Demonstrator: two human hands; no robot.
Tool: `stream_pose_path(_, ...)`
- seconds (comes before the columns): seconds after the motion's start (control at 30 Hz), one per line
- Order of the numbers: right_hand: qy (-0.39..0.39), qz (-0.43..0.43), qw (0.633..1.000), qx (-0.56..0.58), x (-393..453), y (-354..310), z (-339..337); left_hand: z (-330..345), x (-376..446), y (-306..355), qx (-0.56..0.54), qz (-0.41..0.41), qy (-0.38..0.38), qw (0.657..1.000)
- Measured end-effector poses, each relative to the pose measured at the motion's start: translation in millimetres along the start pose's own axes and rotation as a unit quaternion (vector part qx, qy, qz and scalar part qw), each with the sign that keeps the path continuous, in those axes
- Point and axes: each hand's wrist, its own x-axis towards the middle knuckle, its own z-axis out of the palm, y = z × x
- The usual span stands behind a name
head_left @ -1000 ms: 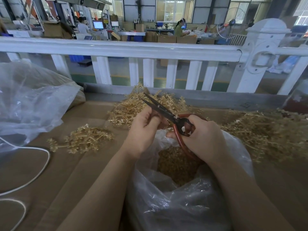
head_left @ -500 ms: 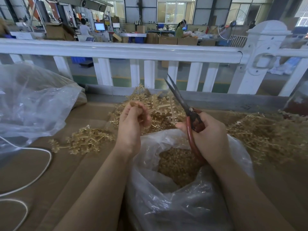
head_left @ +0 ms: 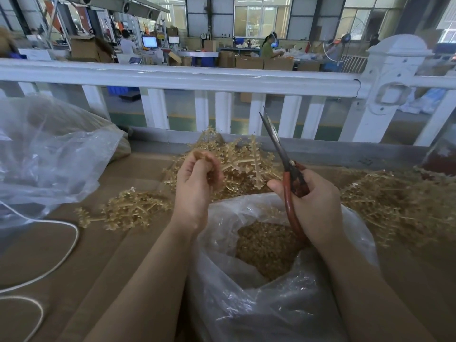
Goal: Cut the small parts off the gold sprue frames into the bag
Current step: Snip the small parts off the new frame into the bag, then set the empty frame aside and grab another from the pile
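A clear plastic bag [head_left: 259,304] stands open at the near edge of the cardboard-covered surface [head_left: 103,255], between the person's forearms; a heap of small gold parts [head_left: 264,245] lies in its bottom. A second, larger clear bag [head_left: 49,156] slumps at the far left, its contents too hazy to tell.

The left hand [head_left: 195,188] is raised just beyond the bag's mouth, its fingers [head_left: 209,166] curled in and pinching a small gold sprue piece [head_left: 199,154] at their tips. The right hand [head_left: 313,203] grips red-handled scissors [head_left: 288,178], fingers wrapped round the handles above the bag's opening; the blades point up and away, toward the white railing [head_left: 222,77], and stand close together.

Gold sprue frames [head_left: 241,164] lie in a pile just behind both hands. A smaller bunch of frames [head_left: 128,211] lies to the left of the left wrist, and a wide spread of frames [head_left: 394,203] covers the surface to the right. A white cable [head_left: 71,243] loops across the surface at the near left.
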Motion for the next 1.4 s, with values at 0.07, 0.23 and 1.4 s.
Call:
stream_pose_path(0.07,-0.001,0.000,1.000,-0.002,-1,0,0,-1,0,1,-0.007,-0.001,0.004,1.000)
stream_pose_path(0.23,-0.006,0.013,1.000,-0.026,-1,-2,-1,-8,4,6,0.006,0.005,0.055,0.998)
stream_pose_path(1.4,-0.127,0.019,0.952,-0.278,4,14,7,-20,5,-21,0.733,-0.010,-0.064,0.677)
